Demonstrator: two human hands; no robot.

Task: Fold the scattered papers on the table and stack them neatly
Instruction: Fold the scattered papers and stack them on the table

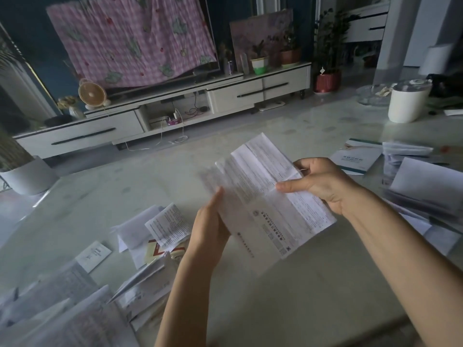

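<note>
Fingers [310, 162] on both sides pinch one creased printed sheet [265, 196] over the table [275, 309]: left hand [210, 221] at its 8 o'clock edge, right hand [323, 184] at 3. Loose papers [62, 309] are heaped at the table's 7 o'clock.

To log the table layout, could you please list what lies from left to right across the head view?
From left: scattered papers → left hand → printed sheet → right hand → pile of folded papers.

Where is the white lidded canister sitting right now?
In the head view the white canister stands at the far right of the table, beyond the teal-trimmed booklet and beside a clear glass dish.
</note>
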